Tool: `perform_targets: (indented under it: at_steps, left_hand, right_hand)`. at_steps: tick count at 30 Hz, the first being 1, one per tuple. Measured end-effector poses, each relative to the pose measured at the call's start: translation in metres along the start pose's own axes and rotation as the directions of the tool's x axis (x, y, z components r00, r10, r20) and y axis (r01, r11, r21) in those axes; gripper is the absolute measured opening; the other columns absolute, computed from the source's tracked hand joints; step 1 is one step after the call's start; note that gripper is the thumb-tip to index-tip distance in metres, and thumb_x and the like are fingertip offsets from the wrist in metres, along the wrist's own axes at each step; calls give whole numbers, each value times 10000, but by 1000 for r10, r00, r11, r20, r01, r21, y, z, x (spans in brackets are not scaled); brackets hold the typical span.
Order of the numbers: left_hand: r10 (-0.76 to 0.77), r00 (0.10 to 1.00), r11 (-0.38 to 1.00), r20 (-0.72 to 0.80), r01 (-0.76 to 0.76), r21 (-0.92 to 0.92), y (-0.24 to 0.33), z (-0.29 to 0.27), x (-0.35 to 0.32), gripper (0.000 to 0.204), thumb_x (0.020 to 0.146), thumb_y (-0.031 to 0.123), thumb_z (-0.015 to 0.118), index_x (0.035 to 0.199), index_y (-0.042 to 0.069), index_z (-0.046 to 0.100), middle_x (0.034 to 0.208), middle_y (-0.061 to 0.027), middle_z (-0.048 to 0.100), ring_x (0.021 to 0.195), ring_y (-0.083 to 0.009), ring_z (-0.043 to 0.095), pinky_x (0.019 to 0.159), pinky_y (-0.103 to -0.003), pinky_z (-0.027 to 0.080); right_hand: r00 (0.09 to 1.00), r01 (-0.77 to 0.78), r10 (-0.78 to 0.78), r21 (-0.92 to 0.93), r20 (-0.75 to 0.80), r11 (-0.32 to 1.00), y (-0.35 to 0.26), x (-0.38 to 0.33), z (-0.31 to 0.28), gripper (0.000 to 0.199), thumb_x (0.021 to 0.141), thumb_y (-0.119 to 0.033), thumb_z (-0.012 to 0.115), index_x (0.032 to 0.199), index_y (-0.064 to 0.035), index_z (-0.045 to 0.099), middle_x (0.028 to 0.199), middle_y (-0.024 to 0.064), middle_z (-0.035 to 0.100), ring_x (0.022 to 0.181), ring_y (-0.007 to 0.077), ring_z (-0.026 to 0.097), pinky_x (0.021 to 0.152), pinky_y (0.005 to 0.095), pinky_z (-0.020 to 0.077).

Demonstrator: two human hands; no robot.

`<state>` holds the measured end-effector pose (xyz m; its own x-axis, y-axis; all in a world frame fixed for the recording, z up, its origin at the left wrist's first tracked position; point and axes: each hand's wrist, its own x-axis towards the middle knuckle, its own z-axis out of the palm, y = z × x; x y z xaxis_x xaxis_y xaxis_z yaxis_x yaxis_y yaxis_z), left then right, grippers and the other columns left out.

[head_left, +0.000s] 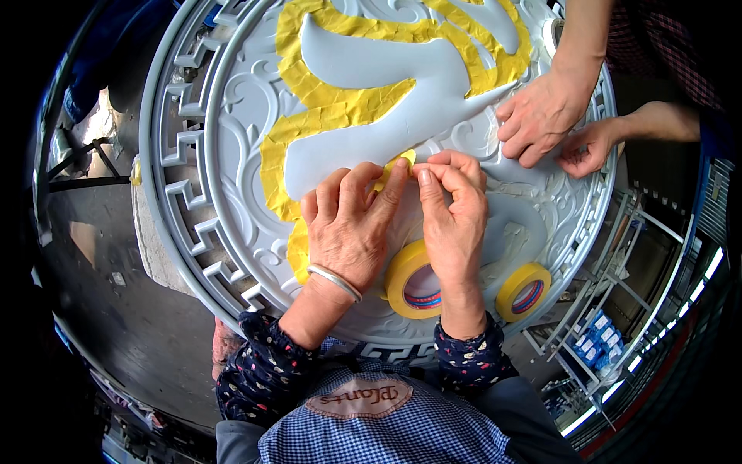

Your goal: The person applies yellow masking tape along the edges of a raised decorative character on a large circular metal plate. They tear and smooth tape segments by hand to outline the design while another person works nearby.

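Observation:
A large round grey-white relief panel (232,224) lies before me, its smooth raised figure (363,147) edged with crinkled yellow masking tape (272,166). My left hand (348,228), with a bangle at the wrist, rests on the panel, fingers spread and its thumb pressing a short yellow strip (410,155). My right hand (454,213) pinches beside that thumb, at the strip's end. Under my right hand stands a roll of yellow tape (398,282), partly covered by it. Farther right lies a second tape roll (542,277).
At upper right another person's two hands, one hand (541,116) and the other hand (587,147), work at the panel's right side. The panel has a Greek-key openwork border (188,205). At lower right is a metal rack (618,290) with blue-and-white packages (599,340).

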<state>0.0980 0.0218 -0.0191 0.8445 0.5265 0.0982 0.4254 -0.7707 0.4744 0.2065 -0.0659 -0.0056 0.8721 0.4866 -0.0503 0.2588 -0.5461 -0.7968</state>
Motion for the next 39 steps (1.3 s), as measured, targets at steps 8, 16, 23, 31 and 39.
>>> perform_targets:
  at_steps: [8, 16, 23, 31, 39]
  left_hand:
    - [-3, 1000, 1000, 13, 3, 20, 1, 0, 0, 650, 811, 70, 698, 1424, 283, 672, 1284, 21, 557, 1205, -249, 506, 1037, -434, 375]
    - [-1, 1000, 998, 2, 1, 65, 3, 3, 0, 623, 836, 81, 692, 1424, 290, 672, 1287, 24, 549, 1214, -243, 499, 1036, -428, 376]
    - [4, 1000, 995, 5, -5, 102, 4, 3, 1, 588, 876, 67, 682, 1421, 289, 672, 1289, 21, 543, 1214, -235, 500, 1025, -423, 380]
    - [4, 1000, 994, -23, -1, 111, 6, 6, 2, 572, 877, 60, 683, 1407, 277, 675, 1286, 22, 541, 1213, -231, 506, 1012, -421, 383]
    - [9, 1000, 994, -21, -7, 113, 4, 6, 2, 572, 882, 60, 685, 1411, 276, 669, 1285, 23, 541, 1212, -228, 508, 992, -423, 383]
  right_hand:
    - [1000, 21, -21, -39, 0, 999, 0, 0, 0, 150, 991, -149, 712, 928, -13, 719, 1084, 78, 649, 1039, 282, 590, 948, 426, 464]
    - [999, 50, -51, -66, -14, 997, 1, 0, 1, 142, 982, -137, 720, 925, -9, 703, 1076, 86, 652, 1027, 290, 595, 938, 428, 473]
    - [996, 82, -85, -85, -31, 993, 4, 1, 3, 112, 957, -110, 740, 921, -11, 700, 1065, 85, 654, 993, 297, 601, 910, 432, 483]
    - [994, 112, -112, -75, 6, 991, 2, 1, -4, 64, 936, -56, 737, 983, -15, 724, 1060, 87, 649, 984, 295, 602, 912, 424, 489]
    - [986, 145, -133, -120, 99, 982, -9, -5, -15, 154, 949, -46, 713, 1092, -2, 747, 1146, 120, 671, 1042, 315, 650, 914, 420, 533]
